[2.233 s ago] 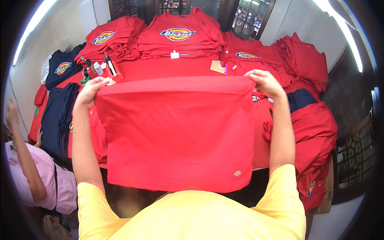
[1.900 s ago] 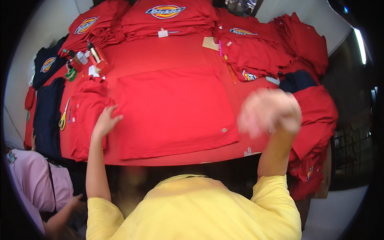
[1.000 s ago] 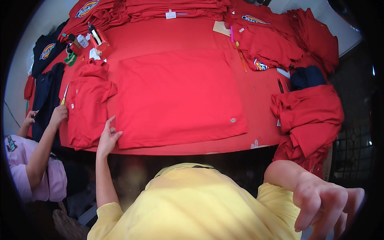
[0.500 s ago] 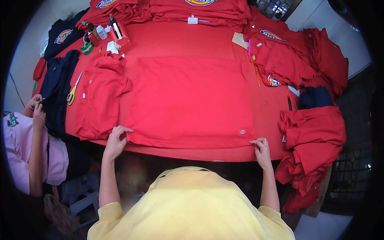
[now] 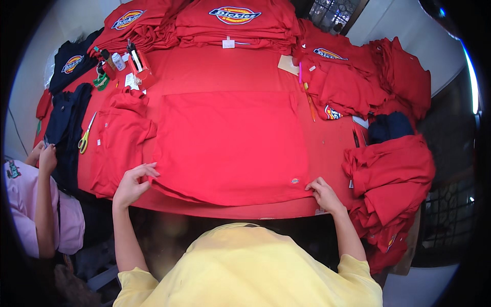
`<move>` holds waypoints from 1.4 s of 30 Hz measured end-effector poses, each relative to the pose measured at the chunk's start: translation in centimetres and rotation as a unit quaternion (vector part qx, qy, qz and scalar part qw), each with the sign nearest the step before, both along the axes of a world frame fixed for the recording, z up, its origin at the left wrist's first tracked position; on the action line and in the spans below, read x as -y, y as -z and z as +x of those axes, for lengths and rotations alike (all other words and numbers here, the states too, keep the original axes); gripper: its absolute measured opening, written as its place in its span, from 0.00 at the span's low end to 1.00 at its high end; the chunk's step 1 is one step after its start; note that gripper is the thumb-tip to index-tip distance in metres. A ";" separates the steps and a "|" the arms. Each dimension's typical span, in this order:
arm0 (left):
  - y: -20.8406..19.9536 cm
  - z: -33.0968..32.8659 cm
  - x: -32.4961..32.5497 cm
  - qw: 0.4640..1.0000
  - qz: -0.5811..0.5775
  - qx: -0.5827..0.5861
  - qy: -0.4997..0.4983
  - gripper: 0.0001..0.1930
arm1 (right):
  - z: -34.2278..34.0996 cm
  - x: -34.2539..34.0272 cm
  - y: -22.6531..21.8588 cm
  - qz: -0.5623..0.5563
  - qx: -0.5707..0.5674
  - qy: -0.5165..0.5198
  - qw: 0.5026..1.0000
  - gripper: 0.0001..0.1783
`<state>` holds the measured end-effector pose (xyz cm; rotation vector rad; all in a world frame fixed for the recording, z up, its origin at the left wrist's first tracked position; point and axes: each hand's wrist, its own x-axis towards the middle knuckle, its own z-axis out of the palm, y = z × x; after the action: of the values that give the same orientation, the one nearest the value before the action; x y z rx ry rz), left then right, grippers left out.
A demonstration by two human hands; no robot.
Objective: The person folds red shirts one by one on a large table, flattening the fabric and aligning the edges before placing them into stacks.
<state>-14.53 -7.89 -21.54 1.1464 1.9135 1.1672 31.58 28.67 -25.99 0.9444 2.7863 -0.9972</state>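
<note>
A red shirt [image 5: 230,143] lies flat on the table in front of me, with a small badge near its lower right corner. My left hand [image 5: 134,184] is at the lower left corner, fingertips closed on the hem, which is raised a little there. At the lower right corner, my right hand [image 5: 325,194] pinches the hem between thumb and fingers. The shirt's near edge bows toward the table's front edge.
Left of the shirt lie a crumpled red garment [image 5: 123,143] and yellow-handled scissors [image 5: 86,137]. Red shirt stacks [image 5: 235,33] line the back; more red garments [image 5: 394,179] heap at right. A co-worker's hand [image 5: 47,157] holds dark cloth [image 5: 66,133] at far left.
The view has shifted, so the table sits lower and further left. The shirt's near hem has lifted and curved at its left side, and my left fingers have stretched out more.
</note>
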 end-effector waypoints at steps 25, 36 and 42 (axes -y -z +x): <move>12.6 -6.5 -7.5 0.916 0.183 0.078 -0.348 0.15 | -12.5 -14.2 10.2 -0.109 -0.378 0.287 0.873 0.09; 6.1 12.4 -24.0 0.922 0.142 -0.360 -0.034 0.17 | -15.3 -4.6 3.8 0.306 -0.194 -0.131 0.923 0.26; 8.8 16.4 -29.2 0.927 0.064 -0.364 0.060 0.31 | -15.0 -3.9 4.4 0.263 -0.147 -0.069 0.951 0.24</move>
<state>1.88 21.30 -30.31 1.9406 2.2584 0.8651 16.59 32.58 -30.43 0.6535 3.4037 -0.3982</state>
